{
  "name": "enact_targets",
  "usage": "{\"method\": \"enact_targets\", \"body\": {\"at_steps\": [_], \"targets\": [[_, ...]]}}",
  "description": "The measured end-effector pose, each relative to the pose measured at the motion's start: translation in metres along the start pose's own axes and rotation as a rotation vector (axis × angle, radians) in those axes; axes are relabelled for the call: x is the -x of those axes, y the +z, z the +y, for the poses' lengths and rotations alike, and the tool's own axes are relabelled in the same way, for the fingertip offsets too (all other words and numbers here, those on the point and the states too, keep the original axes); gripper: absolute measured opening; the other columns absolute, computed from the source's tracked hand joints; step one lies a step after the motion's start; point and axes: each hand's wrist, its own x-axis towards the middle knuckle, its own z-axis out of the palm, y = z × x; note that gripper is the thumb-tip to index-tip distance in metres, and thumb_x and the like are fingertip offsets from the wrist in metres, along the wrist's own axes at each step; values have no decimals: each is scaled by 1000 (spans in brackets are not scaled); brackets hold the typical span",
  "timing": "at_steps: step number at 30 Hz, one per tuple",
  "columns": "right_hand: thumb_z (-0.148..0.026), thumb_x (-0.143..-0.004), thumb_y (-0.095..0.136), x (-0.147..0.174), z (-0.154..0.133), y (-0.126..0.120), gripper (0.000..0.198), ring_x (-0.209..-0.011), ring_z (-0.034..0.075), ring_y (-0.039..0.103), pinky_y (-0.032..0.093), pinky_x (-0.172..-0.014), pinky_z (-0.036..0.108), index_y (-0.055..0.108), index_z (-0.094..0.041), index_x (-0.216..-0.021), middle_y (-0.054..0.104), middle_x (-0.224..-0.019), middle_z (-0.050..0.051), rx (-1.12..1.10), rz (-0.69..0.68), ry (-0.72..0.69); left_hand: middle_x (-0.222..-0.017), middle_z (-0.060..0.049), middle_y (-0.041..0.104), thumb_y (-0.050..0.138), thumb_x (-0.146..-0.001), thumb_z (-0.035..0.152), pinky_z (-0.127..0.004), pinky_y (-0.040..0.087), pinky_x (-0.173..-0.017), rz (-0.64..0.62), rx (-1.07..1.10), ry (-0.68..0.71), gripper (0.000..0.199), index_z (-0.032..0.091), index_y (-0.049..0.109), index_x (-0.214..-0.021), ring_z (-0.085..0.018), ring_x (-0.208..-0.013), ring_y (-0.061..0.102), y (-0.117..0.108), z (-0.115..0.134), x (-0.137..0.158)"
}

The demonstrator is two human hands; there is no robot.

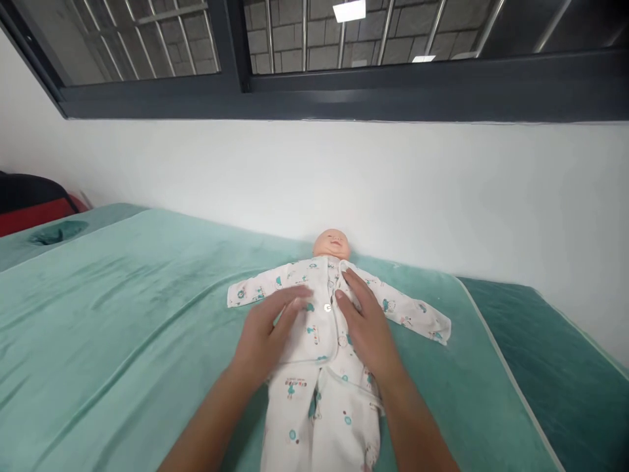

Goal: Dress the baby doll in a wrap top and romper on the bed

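A baby doll [332,243] lies on its back, its head toward the wall. It wears a white printed baby jacket [314,331] with both sleeves spread out sideways, and matching white trousers [295,419] below. My left hand [269,331] rests over the jacket's left front, fingers stretched and empty. On the other side, my right hand [366,321] lies on the right front near the collar, fingers extended and slightly apart. The jacket's front edges meet around the middle, and a small white round spot shows on the chest. The doll's hands are hidden in the sleeves.
A light green sheet [122,295] covers the bed, with a darker green cover [555,341] at right. Behind stand a white wall [383,177] and a dark window frame [314,98] with metal bars. A black and red object [34,200] sits at far left.
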Motion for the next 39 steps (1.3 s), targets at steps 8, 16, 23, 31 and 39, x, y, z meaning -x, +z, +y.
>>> {"method": "enact_targets", "body": {"at_steps": [8, 16, 23, 31, 39], "targets": [[-54, -92, 47, 4, -11, -1, 54, -147, 25, 29, 39, -114, 45, 49, -34, -143, 34, -158, -2, -53, 12, 60, -101, -4, 74, 51, -88, 29, -33, 49, -87, -35, -168, -124, 25, 22, 74, -95, -21, -94, 65, 25, -6, -96], [-46, -95, 46, -1, -3, 12, 55, -148, 22, 25, 25, -122, 46, 43, -29, -148, 32, -159, -2, 133, 19, -41, -96, -4, 74, 58, -83, 31, -31, 46, -82, -127, -61, -156, 20, 20, 73, -89, -19, -85, 64, 41, -19, -124], [-45, -93, 51, -2, -2, 16, 53, -142, 23, 36, 31, -119, 44, 50, -26, -142, 43, -153, 3, 132, 101, -88, -92, -4, 73, 57, -83, 32, -31, 45, -81, -140, 66, -184, 18, 19, 70, -84, -20, -86, 64, 38, -32, -120], [-45, -88, 55, -37, -14, 9, 43, -124, 25, 50, 40, -106, 42, 66, -27, -125, 63, -125, 5, 96, 120, 80, -83, -3, 68, 65, -77, 32, -28, 44, -75, -122, 214, -246, 15, 18, 62, -81, -16, -79, 61, 43, -44, -121], [-44, -86, 57, -37, -8, 8, 32, -102, 22, 59, 46, -91, 38, 68, -29, -112, 65, -113, 2, 19, 172, 76, -86, -4, 73, 61, -80, 33, -29, 46, -75, -120, 214, -244, 18, 18, 70, -85, -17, -79, 63, 42, -39, -119]]}}
